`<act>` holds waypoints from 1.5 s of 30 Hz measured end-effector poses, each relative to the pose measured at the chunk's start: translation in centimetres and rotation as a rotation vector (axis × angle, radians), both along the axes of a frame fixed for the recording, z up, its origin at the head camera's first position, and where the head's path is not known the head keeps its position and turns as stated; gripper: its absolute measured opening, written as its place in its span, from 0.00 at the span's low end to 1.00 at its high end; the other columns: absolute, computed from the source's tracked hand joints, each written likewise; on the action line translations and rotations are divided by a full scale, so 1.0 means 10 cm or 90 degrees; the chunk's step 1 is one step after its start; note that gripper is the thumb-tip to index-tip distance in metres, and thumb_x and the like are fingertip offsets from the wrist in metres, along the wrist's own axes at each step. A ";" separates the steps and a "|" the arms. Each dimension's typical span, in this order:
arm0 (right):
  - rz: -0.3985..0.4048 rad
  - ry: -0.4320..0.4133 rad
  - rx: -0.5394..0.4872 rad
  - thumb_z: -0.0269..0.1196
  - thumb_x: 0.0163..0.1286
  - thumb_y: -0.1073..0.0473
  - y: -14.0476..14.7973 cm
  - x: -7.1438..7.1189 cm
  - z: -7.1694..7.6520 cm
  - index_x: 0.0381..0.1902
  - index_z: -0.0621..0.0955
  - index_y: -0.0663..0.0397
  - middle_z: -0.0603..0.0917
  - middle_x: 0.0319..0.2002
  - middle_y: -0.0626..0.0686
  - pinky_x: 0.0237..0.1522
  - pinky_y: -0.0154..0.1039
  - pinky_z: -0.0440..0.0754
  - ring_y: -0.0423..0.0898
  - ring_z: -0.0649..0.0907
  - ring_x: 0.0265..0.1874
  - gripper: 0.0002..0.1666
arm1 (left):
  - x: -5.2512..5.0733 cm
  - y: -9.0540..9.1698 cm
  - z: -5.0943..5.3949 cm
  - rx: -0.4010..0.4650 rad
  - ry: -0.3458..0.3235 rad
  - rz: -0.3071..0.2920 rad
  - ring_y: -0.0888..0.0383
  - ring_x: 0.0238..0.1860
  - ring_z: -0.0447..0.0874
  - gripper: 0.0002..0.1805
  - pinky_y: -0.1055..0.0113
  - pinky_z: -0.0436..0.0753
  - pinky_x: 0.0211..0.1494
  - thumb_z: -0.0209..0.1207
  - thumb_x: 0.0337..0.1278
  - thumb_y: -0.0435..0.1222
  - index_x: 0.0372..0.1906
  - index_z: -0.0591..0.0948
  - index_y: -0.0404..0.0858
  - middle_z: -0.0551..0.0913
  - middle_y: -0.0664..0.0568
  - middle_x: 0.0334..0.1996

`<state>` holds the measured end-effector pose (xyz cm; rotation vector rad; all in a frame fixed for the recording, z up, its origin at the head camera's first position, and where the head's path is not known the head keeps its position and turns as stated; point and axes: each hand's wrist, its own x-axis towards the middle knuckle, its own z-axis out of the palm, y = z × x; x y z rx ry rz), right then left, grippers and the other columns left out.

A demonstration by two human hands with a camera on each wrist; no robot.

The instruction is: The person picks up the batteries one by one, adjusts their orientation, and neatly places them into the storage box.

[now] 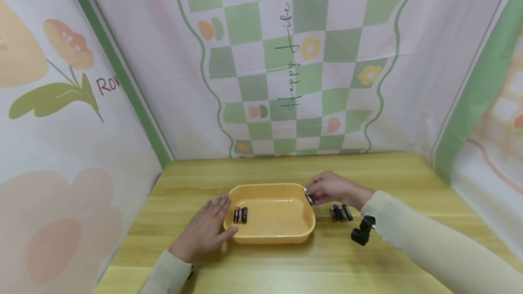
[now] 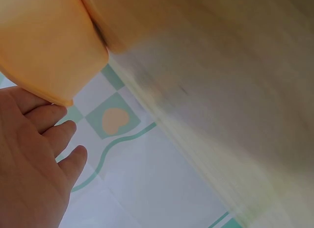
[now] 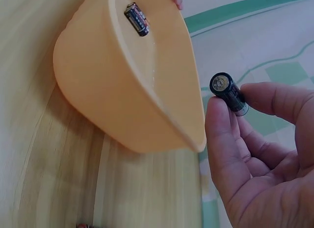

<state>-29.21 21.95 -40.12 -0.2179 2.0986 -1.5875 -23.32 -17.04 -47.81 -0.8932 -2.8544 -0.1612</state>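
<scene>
A yellow plastic tray (image 1: pixel 269 239) stands on the wooden table, with several batteries (image 1: pixel 240 215) lying side by side at its left end. My right hand (image 1: pixel 333 188) pinches one dark battery (image 3: pixel 229 93) between thumb and fingers, by the tray's right rim. In the right wrist view the battery's flat metal end faces the camera. My left hand (image 1: pixel 206 228) rests on the tray's left edge, fingers extended along the rim and thumb over the near corner. The left wrist view shows those fingers (image 2: pixel 49 120) against the tray's outer side.
To the right of the tray, several more batteries (image 1: pixel 341 213) lie in a row on the table (image 1: pixel 318 262), below my right wrist. A black wrist camera (image 1: pixel 362 230) hangs under the right sleeve. A patterned curtain (image 1: pixel 286 80) hangs behind the table.
</scene>
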 end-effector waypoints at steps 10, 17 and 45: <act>0.008 -0.007 -0.018 0.64 0.65 0.65 -0.13 -0.03 -0.01 0.47 0.79 0.73 0.83 0.33 0.57 0.39 0.43 0.86 0.46 0.83 0.29 0.16 | -0.01 -0.02 -0.01 0.018 -0.010 -0.001 0.49 0.75 0.47 0.43 0.51 0.50 0.74 0.43 0.70 0.61 0.75 0.53 0.34 0.52 0.42 0.75; 0.010 -0.006 -0.015 0.64 0.66 0.64 -0.18 -0.02 -0.03 0.44 0.80 0.70 0.83 0.32 0.57 0.38 0.44 0.86 0.45 0.82 0.28 0.13 | -0.02 -0.01 0.00 0.030 -0.010 -0.004 0.48 0.75 0.48 0.44 0.51 0.49 0.74 0.43 0.69 0.62 0.75 0.55 0.34 0.52 0.43 0.75; 0.021 0.002 -0.087 0.63 0.67 0.65 -0.59 -0.02 -0.12 0.53 0.74 0.79 0.84 0.36 0.60 0.42 0.45 0.85 0.46 0.85 0.31 0.23 | -0.01 -0.03 -0.04 0.043 0.007 -0.002 0.48 0.74 0.49 0.44 0.51 0.51 0.74 0.46 0.68 0.61 0.75 0.56 0.34 0.51 0.45 0.75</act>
